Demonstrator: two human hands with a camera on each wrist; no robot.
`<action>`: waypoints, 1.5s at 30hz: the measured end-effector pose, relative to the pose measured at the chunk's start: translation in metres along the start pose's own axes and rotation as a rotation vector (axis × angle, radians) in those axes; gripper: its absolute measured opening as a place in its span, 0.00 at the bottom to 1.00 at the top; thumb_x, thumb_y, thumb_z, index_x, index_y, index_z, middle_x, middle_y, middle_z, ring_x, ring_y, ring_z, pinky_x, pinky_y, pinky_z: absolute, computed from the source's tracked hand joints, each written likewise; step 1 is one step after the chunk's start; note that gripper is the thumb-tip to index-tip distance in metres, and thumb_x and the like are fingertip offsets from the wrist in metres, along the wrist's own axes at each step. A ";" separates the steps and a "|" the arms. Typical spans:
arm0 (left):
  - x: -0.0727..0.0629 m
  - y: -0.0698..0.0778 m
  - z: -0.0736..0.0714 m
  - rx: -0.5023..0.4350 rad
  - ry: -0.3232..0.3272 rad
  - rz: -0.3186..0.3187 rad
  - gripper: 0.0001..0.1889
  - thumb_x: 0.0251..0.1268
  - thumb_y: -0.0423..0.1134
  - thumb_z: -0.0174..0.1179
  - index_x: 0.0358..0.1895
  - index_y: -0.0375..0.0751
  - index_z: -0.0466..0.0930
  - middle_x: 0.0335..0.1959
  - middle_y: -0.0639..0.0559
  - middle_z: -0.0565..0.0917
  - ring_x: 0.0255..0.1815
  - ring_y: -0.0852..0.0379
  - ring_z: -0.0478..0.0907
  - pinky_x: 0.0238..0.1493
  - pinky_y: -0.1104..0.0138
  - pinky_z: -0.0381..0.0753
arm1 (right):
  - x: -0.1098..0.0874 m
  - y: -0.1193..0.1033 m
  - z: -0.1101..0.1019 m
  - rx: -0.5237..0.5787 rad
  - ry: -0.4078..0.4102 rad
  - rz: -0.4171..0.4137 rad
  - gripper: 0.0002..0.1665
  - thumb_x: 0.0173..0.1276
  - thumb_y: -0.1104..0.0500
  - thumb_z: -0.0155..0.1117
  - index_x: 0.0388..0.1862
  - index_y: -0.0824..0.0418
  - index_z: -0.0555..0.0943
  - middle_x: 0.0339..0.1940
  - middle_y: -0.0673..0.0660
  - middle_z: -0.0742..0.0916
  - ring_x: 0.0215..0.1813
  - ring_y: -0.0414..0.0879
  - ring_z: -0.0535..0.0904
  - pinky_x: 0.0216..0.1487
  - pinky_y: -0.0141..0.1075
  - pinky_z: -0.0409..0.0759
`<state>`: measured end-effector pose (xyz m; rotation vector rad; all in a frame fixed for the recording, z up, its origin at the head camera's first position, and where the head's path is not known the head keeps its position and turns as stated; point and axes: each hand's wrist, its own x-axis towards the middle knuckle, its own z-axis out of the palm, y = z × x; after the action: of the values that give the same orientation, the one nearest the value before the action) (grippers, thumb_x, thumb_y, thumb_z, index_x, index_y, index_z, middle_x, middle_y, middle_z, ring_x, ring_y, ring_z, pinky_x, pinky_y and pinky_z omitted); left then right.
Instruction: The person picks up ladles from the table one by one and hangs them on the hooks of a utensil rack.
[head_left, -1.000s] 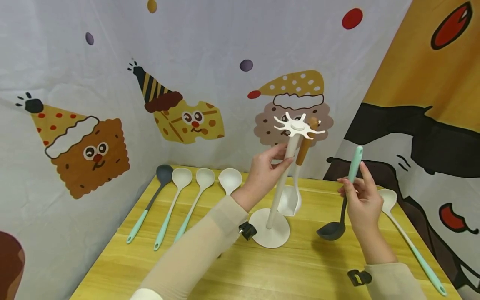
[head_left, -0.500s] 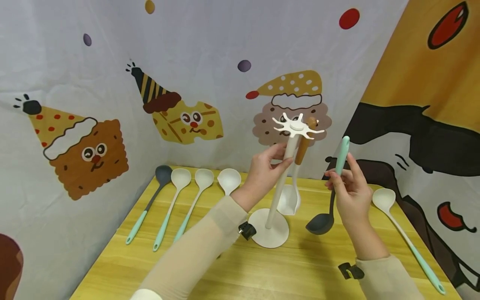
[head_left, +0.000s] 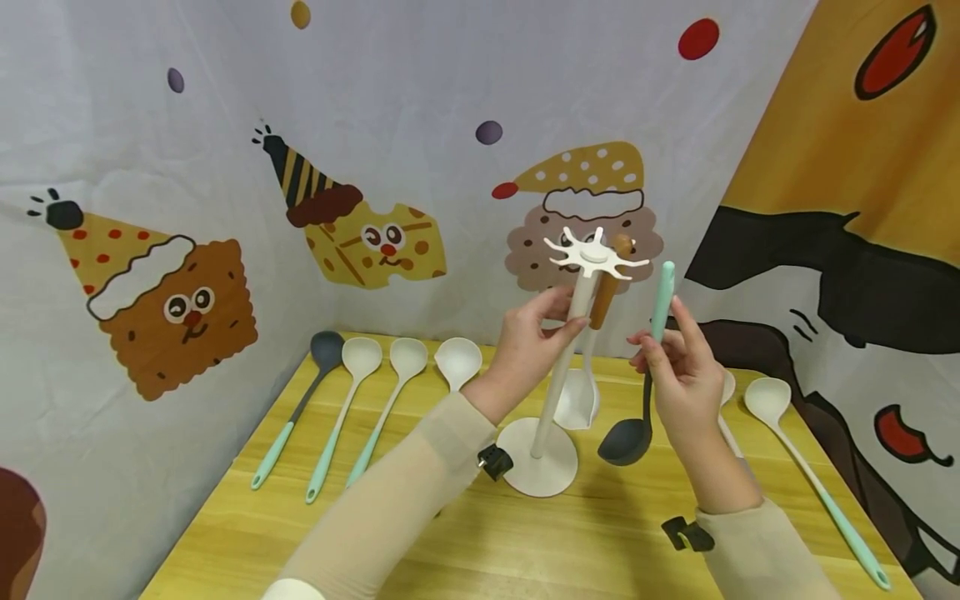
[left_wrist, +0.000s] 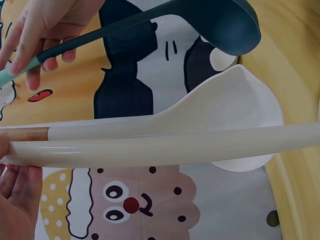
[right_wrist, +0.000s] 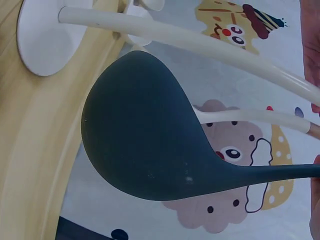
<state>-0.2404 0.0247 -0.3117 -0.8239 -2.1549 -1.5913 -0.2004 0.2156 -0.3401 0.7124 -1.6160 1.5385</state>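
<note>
My left hand (head_left: 528, 346) grips the upper pole of a white utensil stand (head_left: 537, 477), which has a round base and a top ring of curved hooks. From one hook hangs a white ladle (head_left: 577, 400) with a brown wooden handle, behind the pole. To the right, my right hand (head_left: 686, 375) pinches the mint green handle of a dark grey ladle (head_left: 626, 442), held upright with its bowl low and close to the stand. In the right wrist view the dark ladle (right_wrist: 140, 130) covers much of the scene; in the left wrist view it (left_wrist: 220, 25) is above the white one.
On the table's left lie a dark grey spoon (head_left: 327, 350), two white spoons (head_left: 363, 357) and a white ladle (head_left: 459, 360), partly behind my left arm. At the right lies a white spoon (head_left: 768, 398), with another white utensil (head_left: 727, 387) partly behind my right hand. A printed cloth (head_left: 420, 100) hangs behind.
My right hand has moved left with the dark ladle, bringing it nearer the stand and slightly higher. A white utensil has come into view behind that hand. My left hand stays on the pole.
</note>
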 end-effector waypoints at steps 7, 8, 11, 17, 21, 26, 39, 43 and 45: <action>0.000 0.000 0.000 0.020 0.004 0.020 0.19 0.62 0.44 0.62 0.55 0.47 0.77 0.42 0.53 0.85 0.43 0.65 0.81 0.40 0.79 0.81 | 0.006 -0.001 0.008 -0.058 -0.004 -0.020 0.35 0.61 0.80 0.56 0.68 0.67 0.64 0.35 0.50 0.88 0.25 0.36 0.81 0.29 0.22 0.79; 0.000 0.000 0.001 0.021 0.005 0.022 0.19 0.61 0.44 0.62 0.55 0.47 0.77 0.41 0.53 0.85 0.43 0.65 0.81 0.40 0.79 0.81 | 0.006 -0.001 0.009 -0.072 -0.006 -0.020 0.35 0.61 0.80 0.56 0.68 0.67 0.65 0.35 0.49 0.88 0.25 0.36 0.81 0.29 0.22 0.79; 0.000 -0.001 0.001 0.016 0.006 0.024 0.19 0.61 0.44 0.62 0.55 0.46 0.77 0.41 0.53 0.85 0.43 0.65 0.81 0.40 0.78 0.81 | 0.008 -0.002 0.011 -0.098 -0.009 -0.020 0.35 0.61 0.80 0.56 0.68 0.67 0.65 0.34 0.49 0.88 0.24 0.36 0.81 0.28 0.22 0.79; 0.000 -0.001 0.000 0.015 0.001 0.017 0.19 0.62 0.44 0.62 0.56 0.46 0.77 0.42 0.52 0.85 0.44 0.64 0.81 0.40 0.77 0.82 | 0.009 -0.003 0.013 -0.106 -0.011 -0.004 0.35 0.61 0.81 0.56 0.67 0.67 0.65 0.34 0.47 0.88 0.24 0.36 0.81 0.27 0.22 0.78; 0.000 -0.001 -0.001 0.018 0.003 0.019 0.20 0.62 0.44 0.62 0.56 0.46 0.76 0.42 0.52 0.85 0.44 0.64 0.81 0.41 0.76 0.82 | 0.010 -0.003 0.014 -0.121 -0.016 0.007 0.35 0.60 0.81 0.56 0.67 0.67 0.66 0.34 0.46 0.88 0.24 0.35 0.80 0.27 0.22 0.78; 0.000 -0.001 -0.001 0.022 0.004 0.020 0.20 0.62 0.45 0.61 0.56 0.46 0.76 0.42 0.53 0.85 0.44 0.64 0.81 0.41 0.77 0.82 | 0.010 -0.003 0.014 -0.136 -0.018 0.016 0.35 0.60 0.81 0.56 0.67 0.66 0.66 0.33 0.46 0.87 0.23 0.35 0.80 0.27 0.21 0.78; 0.000 -0.003 -0.002 0.011 0.012 0.021 0.20 0.62 0.44 0.62 0.57 0.46 0.76 0.42 0.52 0.85 0.44 0.63 0.81 0.42 0.74 0.83 | 0.009 -0.002 0.017 -0.099 -0.024 0.024 0.35 0.60 0.81 0.56 0.67 0.67 0.66 0.32 0.46 0.87 0.23 0.36 0.80 0.25 0.22 0.77; 0.000 -0.002 -0.002 0.010 0.014 0.024 0.20 0.62 0.44 0.62 0.57 0.46 0.76 0.41 0.52 0.85 0.43 0.63 0.81 0.42 0.74 0.83 | 0.009 -0.001 0.017 -0.095 -0.026 0.021 0.35 0.60 0.81 0.56 0.67 0.67 0.66 0.32 0.47 0.87 0.23 0.37 0.80 0.25 0.22 0.77; 0.000 -0.002 -0.002 0.004 0.015 0.021 0.20 0.62 0.44 0.62 0.57 0.46 0.76 0.41 0.52 0.85 0.43 0.62 0.81 0.42 0.72 0.84 | 0.010 0.000 0.017 -0.099 -0.027 0.023 0.35 0.61 0.81 0.56 0.67 0.66 0.66 0.32 0.47 0.87 0.23 0.37 0.80 0.25 0.23 0.77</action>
<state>-0.2419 0.0221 -0.3124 -0.8276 -2.1316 -1.5780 -0.2079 0.1994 -0.3312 0.6657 -1.7132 1.4602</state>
